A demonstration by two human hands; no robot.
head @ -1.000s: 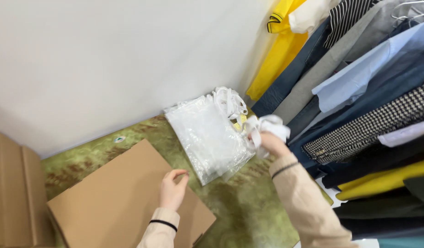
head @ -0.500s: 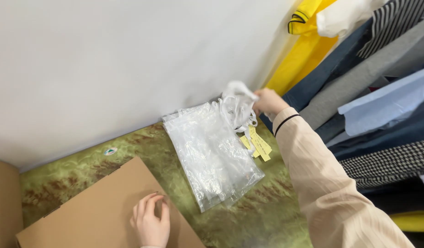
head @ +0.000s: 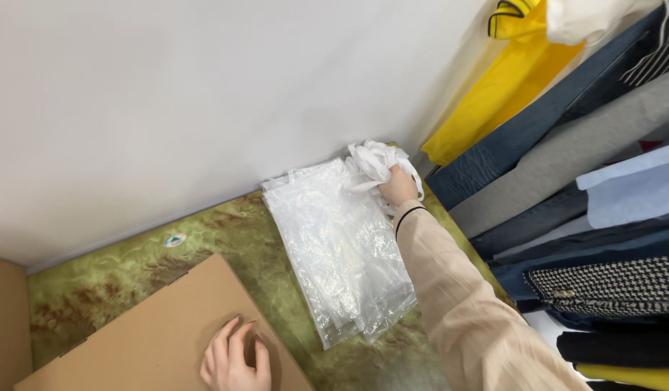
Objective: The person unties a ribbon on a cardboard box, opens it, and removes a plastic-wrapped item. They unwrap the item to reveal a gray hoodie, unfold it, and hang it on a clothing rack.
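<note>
Nearest, the left hand [head: 233, 360] lies flat on a sheet of brown cardboard [head: 161, 333], fingers spread and loose, gripping nothing; pressed down like that, it seems to steady the board and perhaps prop the person as they lean forward. The cardboard rests on a mottled green floor [head: 95, 289], with another brown panel at the near left edge. A small round sticker [head: 174, 240] sits on the floor a little beyond the board.

To the right, a beige sleeve [head: 465, 311] runs from the near right up toward the far wall. It crosses the right edge of a stack of clear plastic bags [head: 334, 253], which lies flat on the floor with its far end against the white wall [head: 204, 94], probably parked there out of the way.

At the far end of that stack the right hand [head: 397, 187] closes around a crumpled white bundle [head: 374, 161], fingers curled tight on it, holding it just above the bags in the corner where wall and clothes meet.

Farther right hang garments [head: 566, 145]: yellow, denim blue, grey, pale blue and a houndstooth piece, packed close on a rail.
</note>
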